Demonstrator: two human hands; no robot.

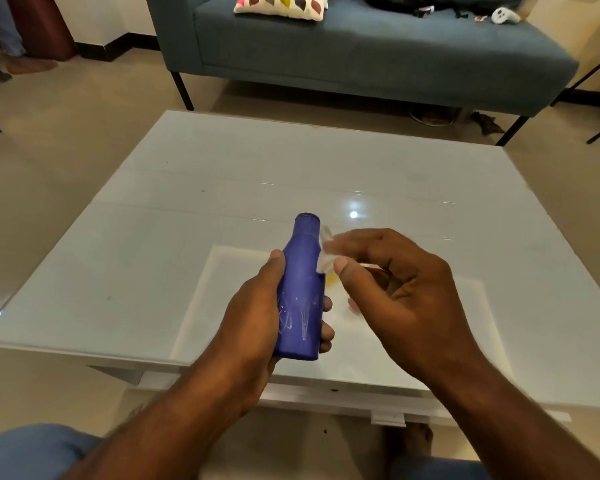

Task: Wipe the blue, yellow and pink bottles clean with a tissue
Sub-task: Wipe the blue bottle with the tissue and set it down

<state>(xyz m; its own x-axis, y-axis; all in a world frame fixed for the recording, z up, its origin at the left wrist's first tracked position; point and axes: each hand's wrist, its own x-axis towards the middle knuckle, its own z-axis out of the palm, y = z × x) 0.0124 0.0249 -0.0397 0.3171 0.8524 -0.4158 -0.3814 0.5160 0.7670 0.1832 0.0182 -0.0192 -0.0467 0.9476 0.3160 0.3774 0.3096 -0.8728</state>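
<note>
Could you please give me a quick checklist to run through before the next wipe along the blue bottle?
1. Left hand grips the bottle firmly: ok.
2. Right hand pinches the tissue: ok.
3. Tissue touches the bottle's shoulder: ok.
4. White smears on the lower body wiped off: not ok.
5. Cap closed: cannot tell.
6. Yellow and pink bottles within reach: cannot tell, mostly hidden behind the hands.

The table [222, 188] stands near, in front of the sofa [361, 53], which lies far. Above the table's near middle, the left hand [253, 313] holds the bottle [300, 292] upright. The right hand [395, 289], just right of it, pinches the tissue [325, 261] against the bottle's right side. A cushion [281, 5] lies on the sofa
</note>
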